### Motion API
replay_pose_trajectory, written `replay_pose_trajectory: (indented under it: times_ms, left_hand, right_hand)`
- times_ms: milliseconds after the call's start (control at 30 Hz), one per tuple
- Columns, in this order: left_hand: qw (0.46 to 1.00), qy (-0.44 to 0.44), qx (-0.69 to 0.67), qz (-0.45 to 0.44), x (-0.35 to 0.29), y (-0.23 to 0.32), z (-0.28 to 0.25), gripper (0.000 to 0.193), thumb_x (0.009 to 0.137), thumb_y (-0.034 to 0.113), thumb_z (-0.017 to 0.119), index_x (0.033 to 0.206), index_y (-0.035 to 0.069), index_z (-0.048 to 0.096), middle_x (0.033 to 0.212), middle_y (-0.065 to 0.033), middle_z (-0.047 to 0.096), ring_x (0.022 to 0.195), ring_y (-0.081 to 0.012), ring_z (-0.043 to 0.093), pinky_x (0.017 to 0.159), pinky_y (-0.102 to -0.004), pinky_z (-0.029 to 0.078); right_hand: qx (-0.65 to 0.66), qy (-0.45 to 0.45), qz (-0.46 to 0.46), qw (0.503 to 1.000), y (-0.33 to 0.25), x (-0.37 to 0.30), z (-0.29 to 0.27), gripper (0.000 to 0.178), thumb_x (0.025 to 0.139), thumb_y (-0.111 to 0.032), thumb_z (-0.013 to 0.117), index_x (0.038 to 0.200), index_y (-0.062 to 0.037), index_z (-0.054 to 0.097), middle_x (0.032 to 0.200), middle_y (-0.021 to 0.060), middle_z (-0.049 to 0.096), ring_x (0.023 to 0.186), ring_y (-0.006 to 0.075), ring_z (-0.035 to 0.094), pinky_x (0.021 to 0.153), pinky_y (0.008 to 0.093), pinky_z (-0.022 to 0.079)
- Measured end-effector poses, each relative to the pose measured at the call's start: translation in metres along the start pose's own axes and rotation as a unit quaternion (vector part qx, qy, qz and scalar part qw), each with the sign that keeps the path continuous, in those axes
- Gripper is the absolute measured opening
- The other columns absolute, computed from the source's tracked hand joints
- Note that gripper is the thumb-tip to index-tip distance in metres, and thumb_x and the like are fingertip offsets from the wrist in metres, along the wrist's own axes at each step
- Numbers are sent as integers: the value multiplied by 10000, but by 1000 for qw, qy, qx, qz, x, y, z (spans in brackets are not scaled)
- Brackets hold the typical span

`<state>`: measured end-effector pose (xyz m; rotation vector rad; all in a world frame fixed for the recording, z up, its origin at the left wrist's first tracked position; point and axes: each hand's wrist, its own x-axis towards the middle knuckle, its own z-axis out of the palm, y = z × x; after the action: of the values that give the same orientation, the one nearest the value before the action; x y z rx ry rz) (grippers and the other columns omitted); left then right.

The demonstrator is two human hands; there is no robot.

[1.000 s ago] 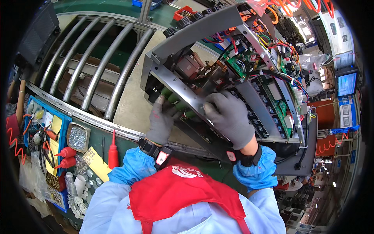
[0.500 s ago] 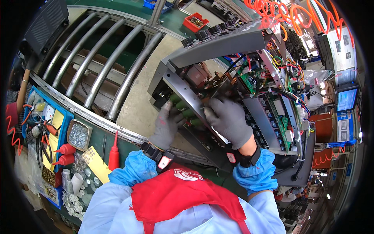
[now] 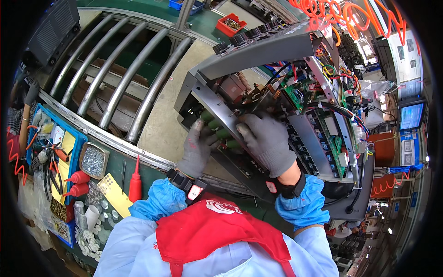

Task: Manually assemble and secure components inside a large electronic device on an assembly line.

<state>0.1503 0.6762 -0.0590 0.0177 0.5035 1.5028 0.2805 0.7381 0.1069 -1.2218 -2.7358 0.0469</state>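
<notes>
A grey metal equipment cabinet (image 3: 258, 56) lies open in front of me, its wiring and circuit boards exposed. My left hand (image 3: 196, 150), in a grey glove, is at the cabinet's near left part, thumb and fingers bent beside several green cylindrical components (image 3: 222, 134). What it grips, if anything, is hidden. My right hand (image 3: 270, 143), gloved alike, reaches over the metal crossbar (image 3: 217, 108) with its fingers curled together. Its far fingers are smeared by motion, and whatever lies within them does not show. A green circuit board (image 3: 295, 94) sits beyond that hand.
Metal rollers (image 3: 124, 78) run along the left. On the bench stand a red squeeze bottle (image 3: 135, 184), a box of screws (image 3: 93, 160) and a blue tray (image 3: 57, 134) of tools. Orange coiled hoses (image 3: 355, 21) hang at upper right. Another person's gloved hand (image 3: 32, 92) shows at far left.
My right hand has shifted slightly left and turned a little; its fingers are now closer to the crossbar. The left hand stays put. At far left another person's gloved hand has come into sight.
</notes>
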Motion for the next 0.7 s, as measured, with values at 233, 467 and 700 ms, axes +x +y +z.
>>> replay_pose_trajectory:
  times_ms: [233,467,700]
  left_hand:
    - [1000,4,-4,-2,-1,2,-2,579,960,576,578,1355,154,552,1263,-121,612,1147,-339,612,975,-526,483]
    - [1000,13,-3,-1,-1,0,-2,579,964,575,571,1364,157,542,1280,-112,606,1120,-340,614,965,-518,483]
    - [1000,-7,-8,4,-5,-1,-1,566,1005,537,517,1420,154,502,1341,-110,579,1158,-317,592,969,-490,478]
  right_hand:
    - [27,-44,51,997,-2,-11,-11,207,910,-259,617,986,-81,690,867,169,660,818,375,657,701,503,510]
    - [125,35,16,991,-1,-5,2,214,915,-270,607,908,-83,711,828,184,663,781,383,650,684,519,504]
    - [-35,-29,50,998,-1,-5,7,253,913,-346,654,930,-102,717,792,173,652,763,362,657,650,493,500]
